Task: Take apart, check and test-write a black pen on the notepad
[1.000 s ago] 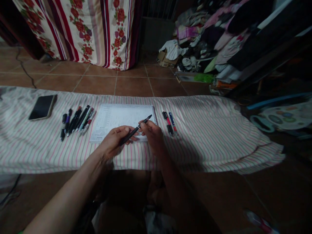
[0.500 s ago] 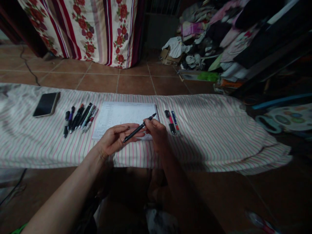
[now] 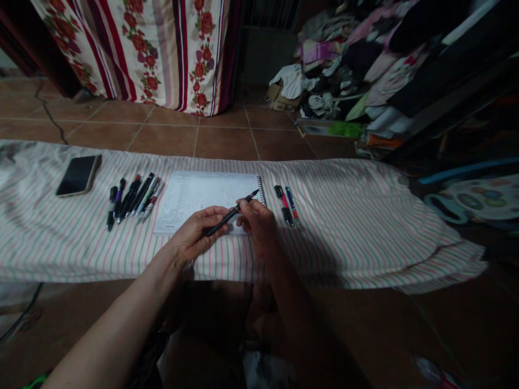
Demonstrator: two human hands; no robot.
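Observation:
A black pen point(image 3: 232, 214) is held slantwise between both hands, its upper end pointing up to the right. My right hand point(image 3: 259, 220) pinches it near that upper end. Around the lower end, the fingers of my left hand point(image 3: 203, 229) are curled and closed. Beneath the hands lies a spiral notebook point(image 3: 194, 189) with a white page, its coil along the right side. Right of it rest a red-and-black pen point(image 3: 284, 205) and a blue-and-red pen point(image 3: 292, 205). A group of several pens point(image 3: 135, 197) lies to its left.
A phone point(image 3: 79, 175) lies at the left on the striped cloth point(image 3: 365, 216) that covers the low surface. Behind hangs a floral curtain point(image 3: 162, 54). A heap of clothes point(image 3: 344, 65) and a cardboard box point(image 3: 284, 97) stand at the back right on the tiled floor point(image 3: 162, 129).
My left hand was open under the pen, with its palm up; its fingers have now closed around the pen's lower end. My right hand keeps its pinch.

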